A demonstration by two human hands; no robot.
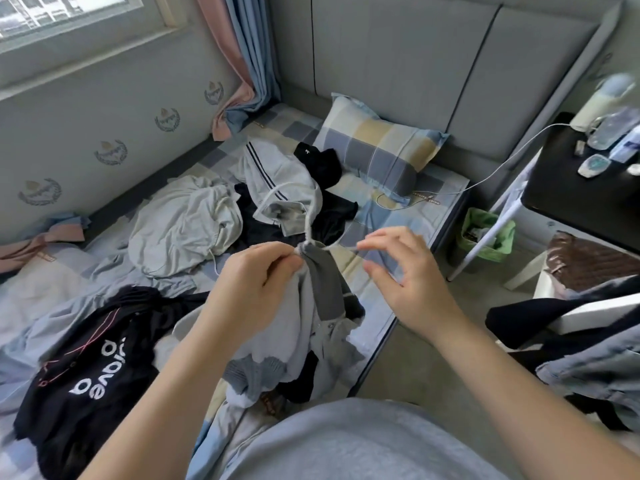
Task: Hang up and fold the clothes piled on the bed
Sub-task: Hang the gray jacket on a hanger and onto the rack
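Your left hand (256, 271) pinches the bunched top of the grey garment (322, 289) at the centre of the frame, right at a knot. From there a white cord (310, 226) runs up to the striped trousers (273, 174) on the bed (367, 223). Your right hand (401, 271) hangs open, fingertips near the cord's loose end. Hold the knot firmly and tease that end slack; a hard yank would likely tighten it.

A plain light grey top (346, 441) covers the torso; left forearm (166, 375) and right forearm (502, 368) are bare.
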